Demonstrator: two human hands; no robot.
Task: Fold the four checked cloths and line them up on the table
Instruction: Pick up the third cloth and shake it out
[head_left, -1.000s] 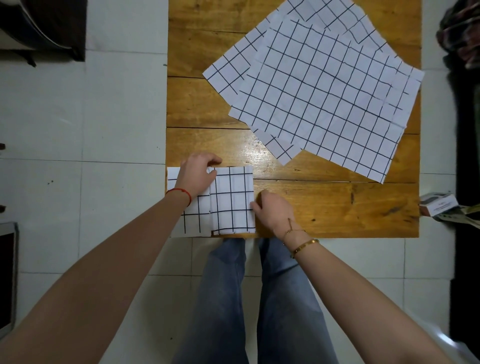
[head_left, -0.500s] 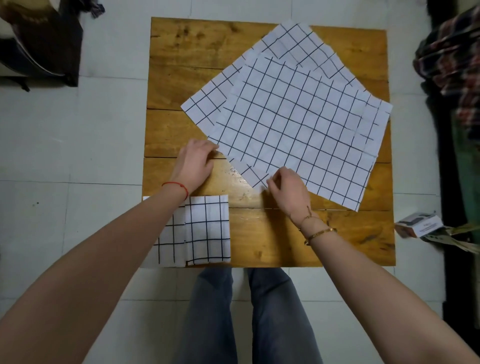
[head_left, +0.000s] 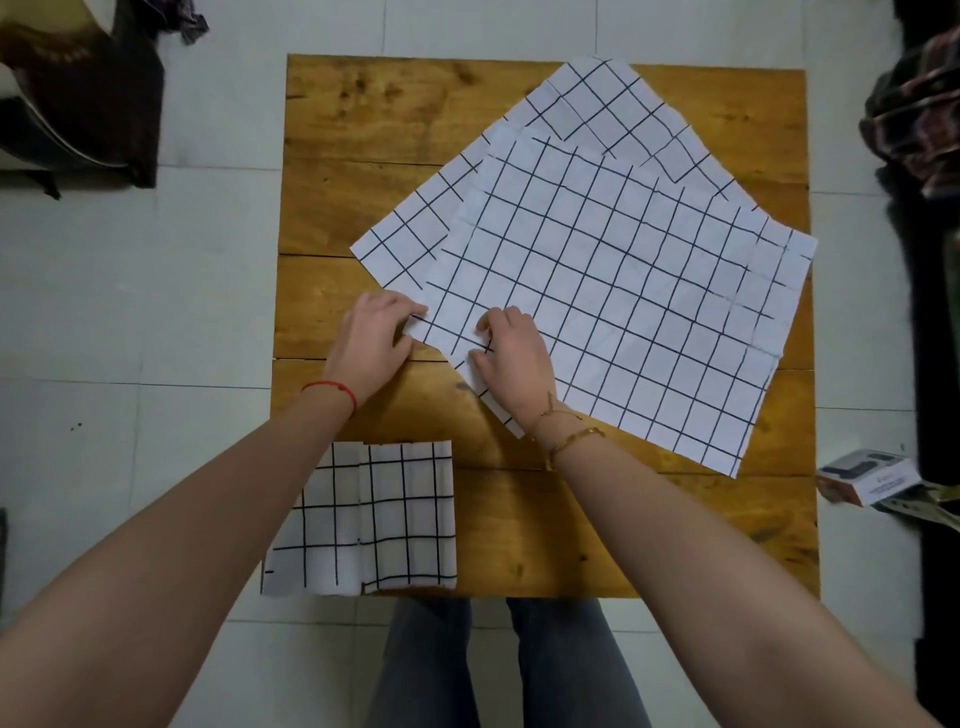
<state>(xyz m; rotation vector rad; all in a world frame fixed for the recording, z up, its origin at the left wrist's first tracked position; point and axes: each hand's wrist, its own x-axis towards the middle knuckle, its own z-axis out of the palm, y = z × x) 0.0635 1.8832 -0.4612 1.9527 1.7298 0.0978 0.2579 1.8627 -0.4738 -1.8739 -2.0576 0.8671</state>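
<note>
Pale floor tiles (head_left: 156, 312) frame the wooden desk (head_left: 363, 130) as I look down over both bare arms. My left hand (head_left: 371, 340) has its grip on the near-left corner of the top unfolded checked cloth (head_left: 623, 312), fingers curled onto that corner with the thumb tucked under its edge as far as I can tell. Just to the right of that grip, my right hand (head_left: 511, 358) rests on the same cloth, fingers bent and pinching at the fabric close to the near edge; gold bracelets (head_left: 569, 441) ring that wrist, a red string (head_left: 332, 392) the other. Out from the two hands, the top cloth lies spread flat and turned at an angle across the desk's right half. Beneath it, further from the grip, more unfolded checked cloth (head_left: 597, 104) fans toward the far edge; I cannot tell how many layers. Nearer me than the grip, under my left forearm, two folded checked cloths (head_left: 405, 519) sit side by side, touching, at the desk's near-left corner, the left one overhanging the edge. Off the desk, well right of the grip, a small box (head_left: 865, 475) lies on the floor.
</note>
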